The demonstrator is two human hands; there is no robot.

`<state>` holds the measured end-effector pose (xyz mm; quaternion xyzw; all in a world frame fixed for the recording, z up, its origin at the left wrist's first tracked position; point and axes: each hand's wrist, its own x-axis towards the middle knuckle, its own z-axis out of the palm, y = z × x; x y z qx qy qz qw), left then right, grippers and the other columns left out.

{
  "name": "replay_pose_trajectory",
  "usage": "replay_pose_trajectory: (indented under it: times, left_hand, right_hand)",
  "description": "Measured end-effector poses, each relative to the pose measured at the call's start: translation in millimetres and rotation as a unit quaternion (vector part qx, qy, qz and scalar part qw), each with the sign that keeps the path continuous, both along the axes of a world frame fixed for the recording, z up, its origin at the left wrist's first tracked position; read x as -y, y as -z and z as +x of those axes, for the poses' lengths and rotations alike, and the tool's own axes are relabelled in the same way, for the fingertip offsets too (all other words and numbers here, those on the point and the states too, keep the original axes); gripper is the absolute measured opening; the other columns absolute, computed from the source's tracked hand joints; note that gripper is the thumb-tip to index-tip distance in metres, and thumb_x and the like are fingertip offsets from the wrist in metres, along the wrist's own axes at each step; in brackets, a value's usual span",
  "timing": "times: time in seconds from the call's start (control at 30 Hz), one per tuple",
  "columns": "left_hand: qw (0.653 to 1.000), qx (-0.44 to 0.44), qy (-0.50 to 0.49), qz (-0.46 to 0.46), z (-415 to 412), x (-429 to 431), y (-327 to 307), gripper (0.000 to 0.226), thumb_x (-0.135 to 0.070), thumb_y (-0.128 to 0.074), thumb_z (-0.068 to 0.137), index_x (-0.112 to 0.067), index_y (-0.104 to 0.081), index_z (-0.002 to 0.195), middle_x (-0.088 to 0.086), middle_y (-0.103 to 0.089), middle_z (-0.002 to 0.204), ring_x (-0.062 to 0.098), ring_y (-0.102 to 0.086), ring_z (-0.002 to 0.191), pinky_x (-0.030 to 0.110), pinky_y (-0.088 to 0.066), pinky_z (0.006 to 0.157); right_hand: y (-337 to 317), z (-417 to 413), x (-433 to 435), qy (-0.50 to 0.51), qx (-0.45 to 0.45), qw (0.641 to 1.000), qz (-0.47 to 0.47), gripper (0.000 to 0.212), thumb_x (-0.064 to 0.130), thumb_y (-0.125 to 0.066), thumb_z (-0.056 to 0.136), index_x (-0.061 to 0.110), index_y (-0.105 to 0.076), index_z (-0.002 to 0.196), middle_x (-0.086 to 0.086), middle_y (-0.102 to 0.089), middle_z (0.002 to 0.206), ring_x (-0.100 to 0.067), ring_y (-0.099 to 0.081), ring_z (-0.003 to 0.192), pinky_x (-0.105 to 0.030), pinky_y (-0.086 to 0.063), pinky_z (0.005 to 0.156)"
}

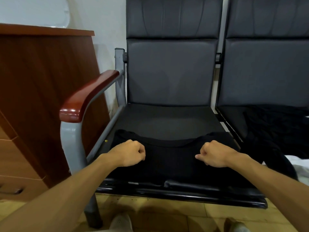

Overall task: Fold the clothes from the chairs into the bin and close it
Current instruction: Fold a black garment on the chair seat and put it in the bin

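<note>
Head view, looking down onto a row of joined dark padded chairs. A black garment lies spread flat across the front half of the left chair seat, reaching from the seat's left edge to its right edge and down to the front edge. Its curved neckline faces the backrest. The rear half of the seat is bare.

The left hand sits on the garment near the seat's left edge, just below the neckline. Its fingers are curled tight and the thumb is pressed to the forefinger, pinching the cloth. The right hand mirrors it near the seat's right edge, knuckles up, gripping the cloth in the same way. The two hands are well apart, with flat fabric between them.

On the adjoining seat to the right lies a crumpled heap of dark clothes, with a white cloth at its front corner. A red-brown wooden armrest flanks the left chair, and a wooden cabinet stands beside it. The tiled floor and one light shoe show below.
</note>
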<state>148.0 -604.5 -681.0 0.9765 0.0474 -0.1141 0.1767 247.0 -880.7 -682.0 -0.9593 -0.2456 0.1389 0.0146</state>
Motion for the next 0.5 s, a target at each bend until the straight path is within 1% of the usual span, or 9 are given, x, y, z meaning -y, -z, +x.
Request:
replay_pose_trajectory:
  times: [0.07,0.1,0.17,0.23,0.27,0.33,0.4,0.43,0.5]
  left_hand:
    - [1.0,0.006,0.005,0.024,2.3,5.2,4.4,0.019,-0.026,-0.046,0.096,-0.026,-0.064,0.093,-0.008,-0.06,0.081,0.01,-0.056,0.069,0.029,-0.047,0.066]
    - [0.999,0.016,0.005,0.037,5.4,7.1,7.1,0.018,-0.027,-0.045,0.097,-0.025,-0.063,0.096,-0.006,-0.06,0.086,0.011,-0.056,0.072,0.029,-0.047,0.067]
    - [0.997,0.04,0.013,0.071,15.4,8.7,13.0,0.019,-0.026,-0.046,0.097,-0.021,-0.062,0.103,-0.003,-0.057,0.102,0.016,-0.057,0.088,0.03,-0.047,0.079]
    - [0.994,0.043,0.025,0.095,27.9,9.5,18.7,0.022,-0.026,-0.049,0.096,-0.021,-0.06,0.114,-0.001,-0.051,0.114,0.017,-0.052,0.104,0.029,-0.041,0.09]
    - [0.994,0.032,0.03,0.101,34.3,10.6,21.2,0.028,-0.027,-0.049,0.095,-0.022,-0.057,0.121,0.0,-0.048,0.121,0.018,-0.047,0.111,0.03,-0.039,0.095]
    - [0.994,0.005,0.034,0.104,46.1,13.6,25.0,0.042,-0.032,-0.048,0.096,-0.024,-0.048,0.137,0.001,-0.039,0.134,0.022,-0.036,0.125,0.035,-0.031,0.104]
    - [0.994,-0.014,0.022,0.105,54.9,16.3,28.8,0.054,-0.035,-0.045,0.097,-0.026,-0.032,0.149,0.001,-0.027,0.148,0.025,-0.022,0.136,0.039,-0.02,0.112]
    - [0.994,-0.02,0.01,0.107,59.0,17.2,30.8,0.059,-0.036,-0.043,0.097,-0.026,-0.024,0.152,0.001,-0.019,0.154,0.026,-0.014,0.141,0.042,-0.014,0.116]
    - [0.992,-0.026,-0.025,0.12,66.0,17.9,35.2,0.065,-0.036,-0.041,0.099,-0.028,-0.01,0.155,0.0,-0.001,0.161,0.029,0.0,0.147,0.048,-0.002,0.119]
  right_hand:
    - [4.6,1.9,-5.1,0.006,0.024,1.0,-0.007,0.041,0.041,-0.049,0.098,0.027,-0.046,0.059,0.005,-0.051,0.073,-0.014,-0.054,0.07,-0.028,-0.045,0.069]
    - [7.3,4.4,-8.7,0.006,0.035,0.999,-0.007,0.04,0.041,-0.048,0.098,0.027,-0.043,0.06,0.006,-0.049,0.074,-0.015,-0.053,0.071,-0.028,-0.043,0.069]
    - [12.5,10.9,-17.2,0.003,0.038,0.999,-0.001,0.039,0.041,-0.045,0.099,0.029,-0.039,0.063,0.005,-0.047,0.077,-0.016,-0.052,0.076,-0.029,-0.042,0.071]
    - [17.0,17.4,-27.6,-0.006,0.037,0.999,0.013,0.034,0.041,-0.043,0.099,0.031,-0.041,0.067,0.004,-0.05,0.085,-0.018,-0.054,0.083,-0.03,-0.041,0.077]
    - [18.5,20.4,-32.3,-0.017,0.042,0.999,0.017,0.029,0.041,-0.042,0.1,0.031,-0.048,0.073,0.004,-0.052,0.09,-0.018,-0.054,0.091,-0.032,-0.039,0.084]
    - [23.5,27.0,-39.5,-0.038,0.059,0.997,0.013,0.024,0.042,-0.04,0.1,0.029,-0.06,0.105,0.004,-0.053,0.108,-0.017,-0.049,0.114,-0.035,-0.028,0.1]
    - [28.4,30.9,-44.5,-0.046,0.06,0.997,0.021,0.042,0.043,-0.04,0.1,0.03,-0.046,0.139,0.003,-0.042,0.142,-0.019,-0.032,0.135,-0.04,-0.016,0.111]
    - [30.3,32.6,-45.6,-0.044,0.055,0.997,0.026,0.05,0.043,-0.039,0.1,0.031,-0.034,0.148,0.004,-0.029,0.155,-0.019,-0.021,0.143,-0.044,-0.009,0.115]
    - [32.4,33.8,-44.5,-0.033,0.045,0.998,0.025,0.058,0.043,-0.037,0.101,0.032,-0.016,0.154,0.005,-0.009,0.162,-0.018,-0.005,0.149,-0.05,0.003,0.117]
